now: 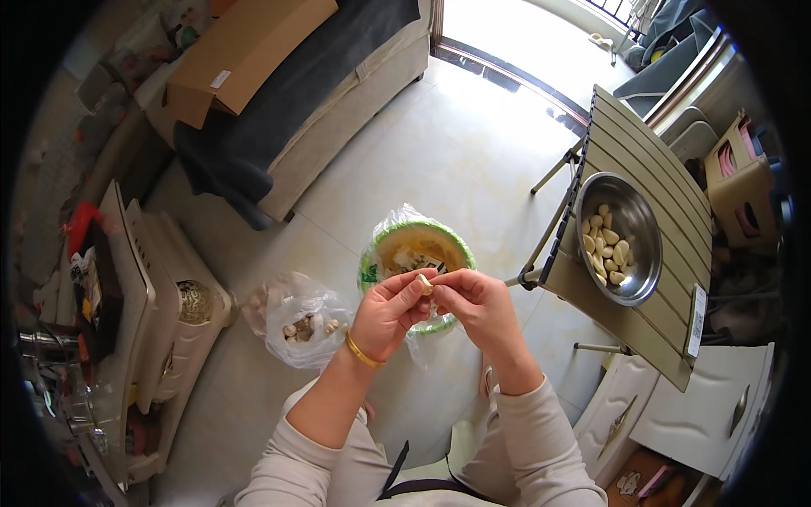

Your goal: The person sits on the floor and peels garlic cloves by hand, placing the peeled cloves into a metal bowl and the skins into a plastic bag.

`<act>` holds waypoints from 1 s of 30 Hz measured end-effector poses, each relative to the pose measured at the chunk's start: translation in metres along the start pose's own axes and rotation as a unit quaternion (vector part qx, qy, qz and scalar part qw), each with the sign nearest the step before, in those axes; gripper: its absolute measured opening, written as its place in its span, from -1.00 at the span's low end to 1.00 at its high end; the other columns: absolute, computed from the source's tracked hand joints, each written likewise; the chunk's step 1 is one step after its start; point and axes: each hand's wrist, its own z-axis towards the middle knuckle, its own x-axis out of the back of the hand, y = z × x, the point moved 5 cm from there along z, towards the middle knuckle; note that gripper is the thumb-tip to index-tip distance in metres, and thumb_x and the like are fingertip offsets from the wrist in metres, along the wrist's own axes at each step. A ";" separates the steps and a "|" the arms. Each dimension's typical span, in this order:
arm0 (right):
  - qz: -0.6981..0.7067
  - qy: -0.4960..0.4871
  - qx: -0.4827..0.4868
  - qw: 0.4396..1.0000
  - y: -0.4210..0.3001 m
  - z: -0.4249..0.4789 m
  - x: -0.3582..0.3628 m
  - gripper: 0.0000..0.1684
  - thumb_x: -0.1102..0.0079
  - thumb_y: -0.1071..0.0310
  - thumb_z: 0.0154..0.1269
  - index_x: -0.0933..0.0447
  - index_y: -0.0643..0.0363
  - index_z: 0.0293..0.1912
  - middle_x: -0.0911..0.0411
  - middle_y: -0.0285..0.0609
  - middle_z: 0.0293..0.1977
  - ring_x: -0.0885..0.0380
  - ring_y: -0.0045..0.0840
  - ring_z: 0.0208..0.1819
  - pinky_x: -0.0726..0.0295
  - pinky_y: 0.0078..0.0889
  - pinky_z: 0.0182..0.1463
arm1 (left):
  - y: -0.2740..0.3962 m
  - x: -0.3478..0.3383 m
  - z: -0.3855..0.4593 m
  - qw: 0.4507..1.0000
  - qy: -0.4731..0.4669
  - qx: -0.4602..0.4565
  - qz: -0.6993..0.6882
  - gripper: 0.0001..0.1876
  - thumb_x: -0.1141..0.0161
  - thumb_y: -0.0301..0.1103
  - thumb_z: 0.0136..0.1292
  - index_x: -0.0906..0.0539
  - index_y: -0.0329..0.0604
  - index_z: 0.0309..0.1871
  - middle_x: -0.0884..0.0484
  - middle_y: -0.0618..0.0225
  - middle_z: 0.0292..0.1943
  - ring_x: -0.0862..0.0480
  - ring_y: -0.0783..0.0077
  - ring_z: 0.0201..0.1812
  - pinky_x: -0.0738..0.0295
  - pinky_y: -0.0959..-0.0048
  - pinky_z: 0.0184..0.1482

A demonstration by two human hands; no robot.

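Note:
Between my two hands is a garlic clove (425,284), pinched by the fingertips of my left hand (393,310). My right hand (478,307) grips at the clove's other side with thumb and forefinger. Below both hands stands a green-rimmed bin (470,246) lined with a clear plastic bag, with pale scraps inside, partly hidden by my hands. To the left, an opened clear plastic bag (269,304) on the floor holds several garlic bulbs (298,329). On my right, a steel bowl (641,215) contains several peeled garlic cloves (608,237).
The bowl rests on a slatted folding table (675,253), which also carries a flat label-like item (697,320). A cardboard box (253,51) lies on a sofa (355,108) at upper left. White cabinets (703,405) stand at lower right, and a cluttered cabinet (184,355) at left.

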 end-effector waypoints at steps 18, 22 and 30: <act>-0.228 0.039 0.129 0.964 -0.017 0.000 -0.017 -0.95 -0.19 0.55 0.05 -0.50 0.33 -0.44 -0.53 -0.21 -0.53 -0.51 -0.66 -0.54 -0.52 -0.59 -0.43 | 0.010 0.011 -0.003 0.998 0.000 0.005 0.069 -0.78 -0.18 -0.39 0.29 -0.61 -0.28 -0.05 -0.63 0.43 -0.34 -0.57 0.63 -0.38 -0.51 0.62 -0.26; -0.240 0.049 0.143 0.959 -0.013 0.000 -0.019 -0.92 -0.21 0.54 0.03 -0.47 0.30 -0.46 -0.50 -0.19 -0.55 -0.48 -0.58 -0.56 -0.49 -0.54 -0.46 | 0.008 0.015 -0.004 0.997 0.008 0.006 0.079 -0.78 -0.17 -0.39 0.30 -0.61 -0.28 -0.05 -0.63 0.44 -0.35 -0.58 0.64 -0.37 -0.51 0.61 -0.26; -0.263 0.058 0.193 0.944 -0.011 0.000 -0.023 -0.85 -0.22 0.53 0.02 -0.39 0.27 -0.47 -0.45 -0.12 -0.56 -0.47 -0.39 -0.53 -0.46 -0.40 -0.46 | 0.012 0.013 -0.006 0.997 0.004 0.004 0.081 -0.78 -0.16 -0.38 0.31 -0.61 -0.29 -0.04 -0.63 0.44 -0.36 -0.58 0.65 -0.37 -0.51 0.62 -0.26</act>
